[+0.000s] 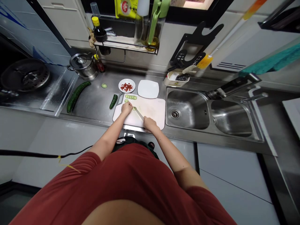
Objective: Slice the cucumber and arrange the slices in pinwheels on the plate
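Green cucumber slices (130,97) are lying on your white board (152,111): about five in a row, one nearer, one by the knife (139,114). Your right hand (150,123) is holding the knife; your left hand (127,107) is curling beside it, gripping what, I cannot tell. One short piece (113,102) and one long cucumber (77,97) are sitting unsliced on the desk (96,101), near one loose slice (104,85).

Plain brick-red top (131,181), short loose sleeves (86,164), both hands bare, dark green lower garment (128,140), dark footwear (151,145) partly visible.
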`<state>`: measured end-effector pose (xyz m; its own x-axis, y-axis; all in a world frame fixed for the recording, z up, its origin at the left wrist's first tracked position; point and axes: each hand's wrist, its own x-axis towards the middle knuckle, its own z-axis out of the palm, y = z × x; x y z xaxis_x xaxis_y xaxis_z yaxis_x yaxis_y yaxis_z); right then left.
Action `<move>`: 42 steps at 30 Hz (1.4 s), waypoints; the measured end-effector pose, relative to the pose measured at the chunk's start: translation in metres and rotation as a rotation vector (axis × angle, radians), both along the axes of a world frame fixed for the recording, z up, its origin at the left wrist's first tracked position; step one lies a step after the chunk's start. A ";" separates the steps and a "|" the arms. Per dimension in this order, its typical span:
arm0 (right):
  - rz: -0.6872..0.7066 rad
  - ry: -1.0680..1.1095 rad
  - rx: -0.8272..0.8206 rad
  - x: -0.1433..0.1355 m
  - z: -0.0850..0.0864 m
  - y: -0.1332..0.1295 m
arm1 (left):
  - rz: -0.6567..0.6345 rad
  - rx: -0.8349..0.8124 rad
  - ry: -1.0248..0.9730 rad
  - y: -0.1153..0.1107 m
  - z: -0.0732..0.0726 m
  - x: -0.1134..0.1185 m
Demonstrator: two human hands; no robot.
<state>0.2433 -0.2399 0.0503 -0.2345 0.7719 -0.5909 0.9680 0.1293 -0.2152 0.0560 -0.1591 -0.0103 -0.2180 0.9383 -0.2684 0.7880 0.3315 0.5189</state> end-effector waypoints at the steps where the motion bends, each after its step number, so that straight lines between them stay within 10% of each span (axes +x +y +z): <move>1: -0.001 -0.001 0.003 0.000 0.000 0.000 | 0.000 0.000 0.001 0.000 0.000 0.000; 42: -0.112 0.067 0.062 0.029 -0.005 -0.022 | -0.085 0.143 0.055 -0.027 0.003 0.011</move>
<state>0.2722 -0.2618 0.0455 -0.1816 0.8302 -0.5270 0.9609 0.0360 -0.2745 0.0669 -0.1857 -0.0075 -0.1467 0.9817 -0.1211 0.8385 0.1884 0.5114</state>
